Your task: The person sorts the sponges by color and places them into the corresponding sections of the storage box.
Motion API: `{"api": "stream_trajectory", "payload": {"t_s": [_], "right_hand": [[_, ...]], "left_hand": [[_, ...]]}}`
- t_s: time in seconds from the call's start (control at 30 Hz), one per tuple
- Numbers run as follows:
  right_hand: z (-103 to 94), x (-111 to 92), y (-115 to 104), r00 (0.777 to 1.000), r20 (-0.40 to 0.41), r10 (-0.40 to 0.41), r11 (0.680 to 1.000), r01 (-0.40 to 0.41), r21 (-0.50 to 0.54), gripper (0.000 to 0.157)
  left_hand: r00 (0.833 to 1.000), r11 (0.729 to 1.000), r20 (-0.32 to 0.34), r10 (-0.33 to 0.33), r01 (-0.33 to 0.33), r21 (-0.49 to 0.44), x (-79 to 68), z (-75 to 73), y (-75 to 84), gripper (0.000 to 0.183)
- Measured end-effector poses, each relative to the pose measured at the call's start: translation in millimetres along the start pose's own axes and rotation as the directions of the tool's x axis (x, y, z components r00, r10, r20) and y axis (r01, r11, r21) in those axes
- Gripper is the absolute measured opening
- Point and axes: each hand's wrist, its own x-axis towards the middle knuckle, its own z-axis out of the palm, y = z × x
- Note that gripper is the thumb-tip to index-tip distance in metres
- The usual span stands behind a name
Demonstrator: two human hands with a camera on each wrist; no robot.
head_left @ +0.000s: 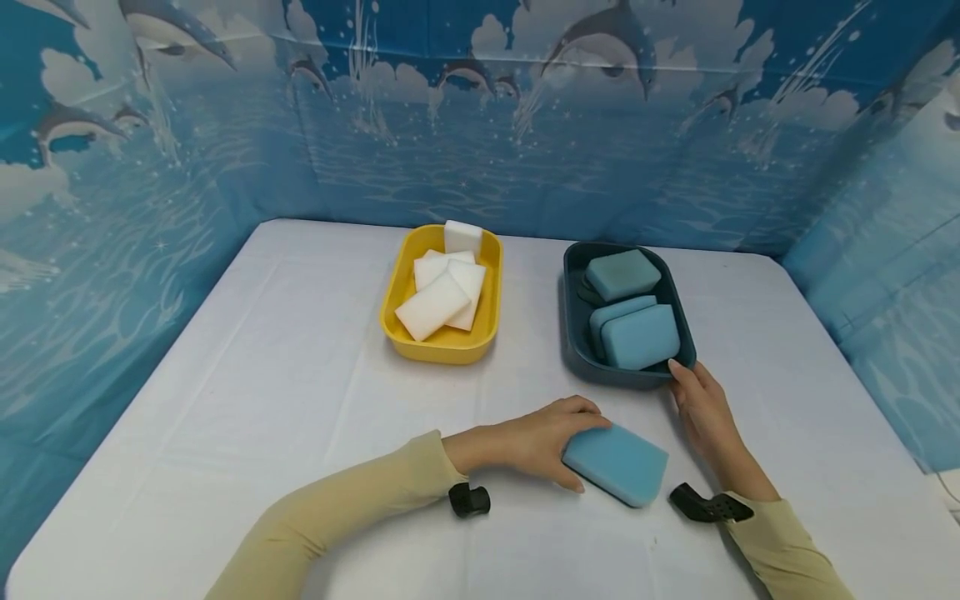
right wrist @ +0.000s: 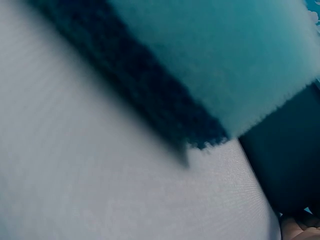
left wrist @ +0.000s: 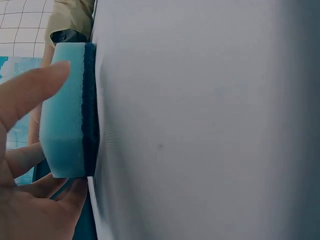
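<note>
A light-blue sponge [head_left: 618, 463] with a dark scouring layer underneath lies on the white table. My left hand [head_left: 542, 440] holds it at its left end. In the left wrist view the thumb [left wrist: 47, 85] is in front of the sponge [left wrist: 65, 110], and curled fingers touch its far end. To the right, my right hand [head_left: 705, 412] grips the near right corner of a dark blue tray [head_left: 622, 377]. Several blue-green sponges [head_left: 641, 337] lie in that tray. Close up, the right wrist view shows the sponge [right wrist: 220, 55], with the right fingers [right wrist: 295, 229] low beside the tray wall.
A yellow tray [head_left: 442, 353] with several white sponge blocks [head_left: 432, 307] stands at the table's back, left of the dark tray. Behind the white table [head_left: 247, 375] hangs a blue dolphin-print cloth [head_left: 465, 158]. Each wrist carries a black device [head_left: 468, 500].
</note>
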Motion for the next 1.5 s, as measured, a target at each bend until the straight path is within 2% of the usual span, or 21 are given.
{"api": "stream_trajectory", "payload": {"t_s": [0.43, 0.8, 1.1, 1.5], "right_hand": [[0.6, 1.3, 0.6, 1.000, 0.002, 0.008, 1.000, -0.008, -0.006, 0.081], [2.5, 2.6, -2.5, 1.000, -0.007, 0.013, 1.000, -0.013, -0.007, 0.082], [1.3, 0.4, -0.8, 0.999, -0.022, 0.040, 0.999, -0.041, -0.018, 0.080], [2.7, 2.8, -0.2, 0.999, -0.023, 0.032, 0.999, -0.031, 0.011, 0.082]], "left_hand": [[0.996, 0.999, -0.084, -0.021, 0.025, 0.041, 2.9, 4.2, 2.6, 0.063], [0.993, 0.998, -0.119, -0.005, 0.013, 0.067, 2.4, 3.7, 0.8, 0.060], [0.993, 0.996, -0.119, -0.007, 0.017, 0.086, -0.9, -1.9, 4.0, 0.060], [0.992, 0.996, -0.124, 0.016, -0.005, 0.087, -4.4, -9.2, 5.8, 0.062]]}}
